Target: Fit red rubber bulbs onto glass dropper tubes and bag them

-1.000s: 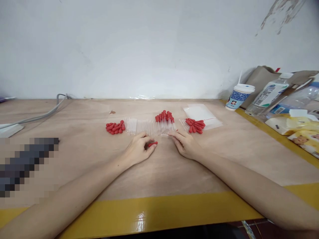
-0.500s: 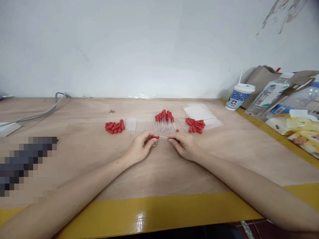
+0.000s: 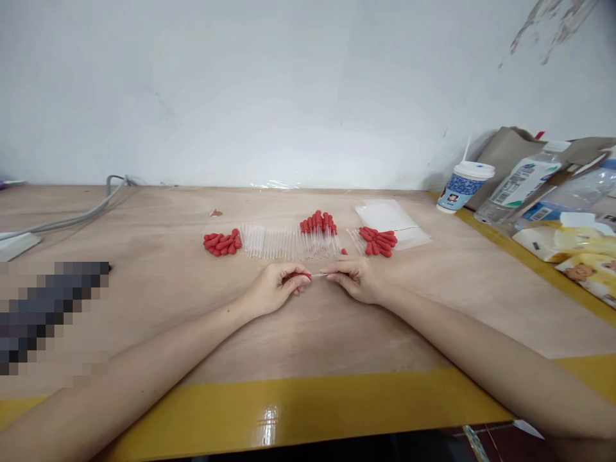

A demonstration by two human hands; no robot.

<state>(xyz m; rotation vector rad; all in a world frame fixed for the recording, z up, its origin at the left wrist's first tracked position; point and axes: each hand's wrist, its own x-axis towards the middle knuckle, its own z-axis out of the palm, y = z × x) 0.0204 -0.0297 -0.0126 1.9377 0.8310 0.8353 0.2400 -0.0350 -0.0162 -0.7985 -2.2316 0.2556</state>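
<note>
My left hand (image 3: 276, 287) is closed on a red rubber bulb (image 3: 307, 276), mostly hidden by the fingers. My right hand (image 3: 360, 280) pinches a thin clear dropper tube (image 3: 318, 275). The tube spans the small gap between the hands, its left end at the bulb's mouth; how far it sits inside cannot be seen. Beyond the hands lies a row of clear tubes (image 3: 274, 244). Red bulbs (image 3: 222, 243) are heaped at its left end. At its right, droppers with red bulbs fitted (image 3: 318, 224) lie side by side. Another red-bulb cluster (image 3: 378, 240) rests farther right.
White plastic bags (image 3: 392, 218) lie behind the right cluster. A paper cup with straw (image 3: 464, 187), a plastic bottle (image 3: 522, 183) and yellow packets (image 3: 563, 240) crowd the right side. A grey cable (image 3: 86, 215) and a pixelated dark object (image 3: 52, 314) are at left.
Both hands have come slightly nearer to me, away from the tube row. Less of the bulb and of the tube shows between the fingers.
</note>
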